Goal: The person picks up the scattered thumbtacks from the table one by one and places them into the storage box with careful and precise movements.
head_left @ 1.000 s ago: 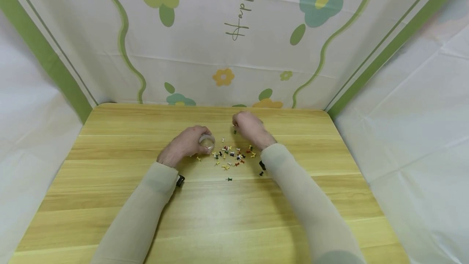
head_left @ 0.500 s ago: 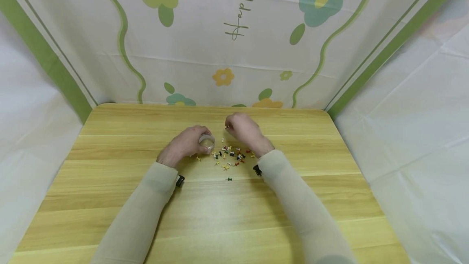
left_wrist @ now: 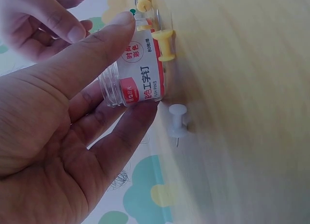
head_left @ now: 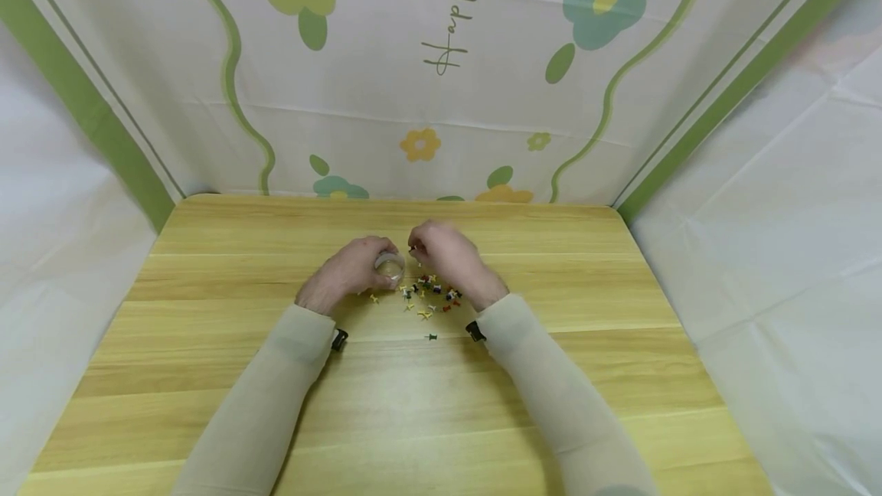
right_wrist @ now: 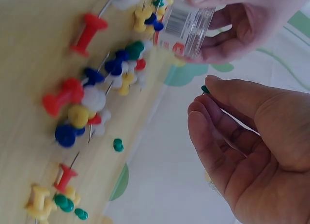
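My left hand (head_left: 353, 266) grips a small clear jar (left_wrist: 138, 71) with a printed push-pin label, thumb on one side and fingers on the other. Its mouth faces up and its base is at the tabletop. Just right of the jar, my right hand (head_left: 451, 257) pinches a green push pin (right_wrist: 205, 89) between thumb and fingertips, above the table. A loose pile of push pins (head_left: 427, 285) in red, yellow, blue, white and green lies between the hands. Beside the jar's base are a yellow push pin (left_wrist: 165, 45) and a white push pin (left_wrist: 178, 120).
A single green push pin (head_left: 432, 337) lies apart, nearer the front of the wooden table (head_left: 413, 419). Behind the table hangs a white flowered curtain (head_left: 372, 83), with plain white sheets at both sides.
My right hand has moved left, from beyond the pile to close beside the jar, a push pin in its fingertips. The left hand and jar have stayed in place.
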`<action>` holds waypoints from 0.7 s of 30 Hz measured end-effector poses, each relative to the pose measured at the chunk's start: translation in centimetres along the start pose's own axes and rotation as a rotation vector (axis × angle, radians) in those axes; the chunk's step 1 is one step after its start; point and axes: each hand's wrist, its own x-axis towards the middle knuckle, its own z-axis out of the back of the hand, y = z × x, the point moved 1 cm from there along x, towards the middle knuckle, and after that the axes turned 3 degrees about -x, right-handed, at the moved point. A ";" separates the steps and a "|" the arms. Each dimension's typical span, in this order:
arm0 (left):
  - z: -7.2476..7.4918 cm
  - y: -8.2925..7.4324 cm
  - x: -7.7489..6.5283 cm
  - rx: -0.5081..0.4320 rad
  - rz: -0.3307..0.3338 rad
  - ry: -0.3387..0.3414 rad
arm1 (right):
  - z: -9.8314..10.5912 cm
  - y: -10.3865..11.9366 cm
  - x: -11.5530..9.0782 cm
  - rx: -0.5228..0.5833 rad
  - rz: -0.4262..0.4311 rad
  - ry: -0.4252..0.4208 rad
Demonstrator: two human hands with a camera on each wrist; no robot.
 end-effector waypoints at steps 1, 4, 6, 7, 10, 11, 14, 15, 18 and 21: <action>0.0 0.0 0.0 -0.001 -0.003 0.000 | -0.1 0.2 0.0 -0.004 0.004 0.002; 0.0 0.1 0.0 -0.005 -0.009 0.001 | -0.3 0.7 -0.1 -0.018 0.017 0.009; 0.0 0.1 0.0 -0.009 -0.011 0.002 | -0.4 1.1 -0.1 -0.022 0.026 0.015; 0.0 0.0 -0.1 -0.010 -0.009 0.003 | -0.5 1.2 -0.1 -0.022 0.030 0.019; 0.1 0.0 -0.1 -0.014 -0.007 0.005 | -0.7 1.8 -0.2 -0.013 0.040 0.031; 0.1 0.0 -0.1 -0.013 -0.007 0.004 | -0.8 1.9 -0.3 -0.008 0.045 0.034; 0.0 0.0 0.0 -0.012 -0.014 0.003 | -1.0 2.3 -0.4 -0.012 0.056 0.040; 0.0 0.1 0.0 -0.011 -0.016 0.004 | -1.1 2.3 -0.4 -0.017 0.060 0.041; 0.0 0.1 0.0 -0.009 -0.019 0.006 | -1.1 2.4 -0.4 -0.027 0.065 0.039; 0.0 0.0 0.0 -0.004 -0.011 0.010 | -0.9 2.3 -0.6 -0.024 0.054 0.038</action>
